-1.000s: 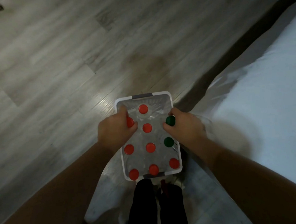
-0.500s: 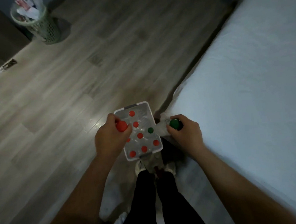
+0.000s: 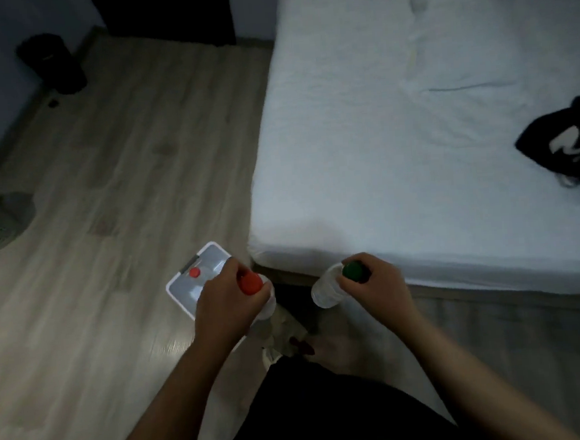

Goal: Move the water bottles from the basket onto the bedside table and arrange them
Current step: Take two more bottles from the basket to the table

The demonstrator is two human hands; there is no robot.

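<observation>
Head view: left hand [image 3: 224, 305] grips a clear, red-capped bottle [image 3: 250, 283] above the white basket [image 3: 183, 289] on the floor; right hand [image 3: 375, 282] grips a clear, green-capped bottle [image 3: 328, 291] beside the bed [image 3: 396, 143]. One red cap [image 3: 194, 272] seemingly remains in the basket.

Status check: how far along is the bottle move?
Done: nothing placed that I can see; no bedside table is in view. In hand: left hand grips a red-capped bottle, right hand a green-capped bottle. Left: at least one other red cap shows in the basket; all need placing and arranging.
</observation>
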